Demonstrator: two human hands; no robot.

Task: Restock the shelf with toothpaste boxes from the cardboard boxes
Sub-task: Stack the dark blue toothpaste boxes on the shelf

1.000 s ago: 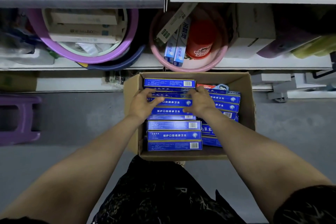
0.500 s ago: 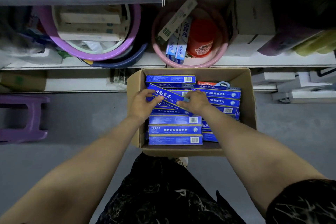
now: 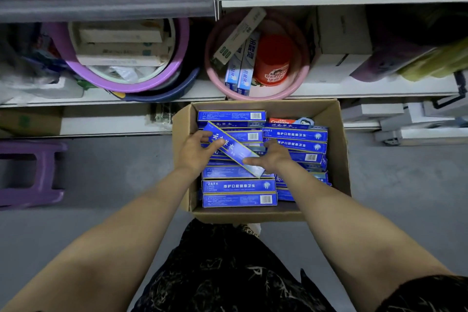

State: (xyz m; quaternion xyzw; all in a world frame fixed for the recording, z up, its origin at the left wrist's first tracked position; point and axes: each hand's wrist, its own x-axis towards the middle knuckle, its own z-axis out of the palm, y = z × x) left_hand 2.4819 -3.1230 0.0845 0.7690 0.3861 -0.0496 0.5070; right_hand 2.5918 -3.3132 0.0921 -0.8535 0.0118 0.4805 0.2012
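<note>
Your left hand (image 3: 196, 149) and right hand (image 3: 272, 157) grip one blue box (image 3: 233, 148), thumbs on top. It lies skewed across the others in the carton (image 3: 338, 134)

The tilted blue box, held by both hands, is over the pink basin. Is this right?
Not quite. The head view shows the blue box, held by the left hand and right hand, over the open carton, not the pink basin.
</note>
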